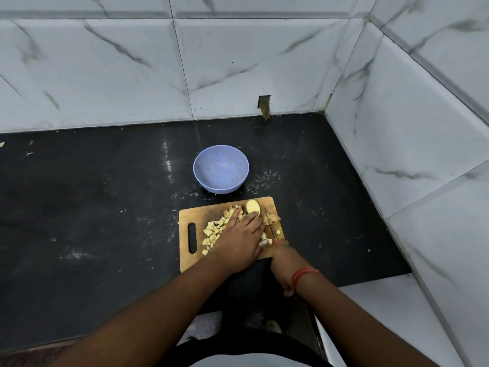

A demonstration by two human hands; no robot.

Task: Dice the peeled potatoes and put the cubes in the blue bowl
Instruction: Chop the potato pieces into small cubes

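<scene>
Hidden: the left hand (239, 241) lies flat over the middle of the board (193, 260), covering part of the cube pile; the knife (270, 225) handle is lost inside the right hand (284, 263), only a red bit showing.
Hard to make out: cubes (211, 230) overlap, so an exact count cannot be told; a small brown piece sits by the blade tip, its kind unclear.
Left fingers: straight and spread, pressing on cubes, one fingertip touching the potato (253, 207).
Right fingers: curled round the knife handle; blade points away from the person, just right of the left hand.
Counts: one board, one knife, one bowl (221, 172), one uncut potato piece, many cubes.
Potato: at the board's far edge, toward its right corner.
Cubes: all on the board, mostly left of and under the left hand, a few right of it.
Bowl: on the black tabletop (92, 194) just beyond the board, with no cubes inside.
Cut off: both forearms run out of the bottom edge; a red thread (304, 275) circles the right wrist.
</scene>
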